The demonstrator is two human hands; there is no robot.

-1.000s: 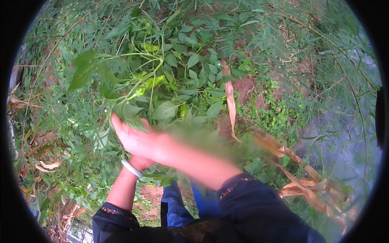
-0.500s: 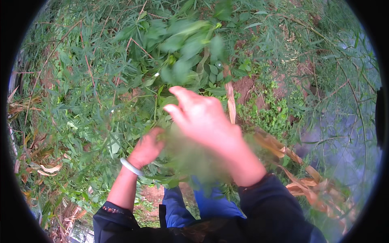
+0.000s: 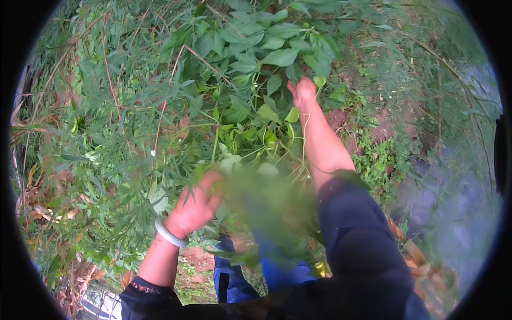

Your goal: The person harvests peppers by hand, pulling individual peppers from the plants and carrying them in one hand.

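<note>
My right hand (image 3: 304,93) reaches far forward, its fingers curled and partly covered by the broad green leaves (image 3: 280,56) of a leafy clump. What it grips is hidden under the foliage. A thin pale vine (image 3: 304,136) hangs across my right wrist. Nearer to me on the left, my left hand (image 3: 194,208) has its thumb apart from its fingers, and I see nothing held in it. Its fingertips are slightly blurred beside green stems. A white bangle (image 3: 170,233) circles my left wrist. Between my arms hangs a blurred green mass of foliage (image 3: 272,205), covering part of my legs.
Thin reddish stalks (image 3: 111,80) and narrow-leaved plants rise on the left. Dry brown leaves (image 3: 50,213) lie at the left edge and more dry husks (image 3: 418,261) at the lower right. Bare soil (image 3: 381,130) shows right of my right arm. My blue trousers (image 3: 232,277) are below.
My right hand has moved forward and to the right, from above the middle of the foliage into the broad leaves. My left hand stays almost in place, its thumb now clearer.
</note>
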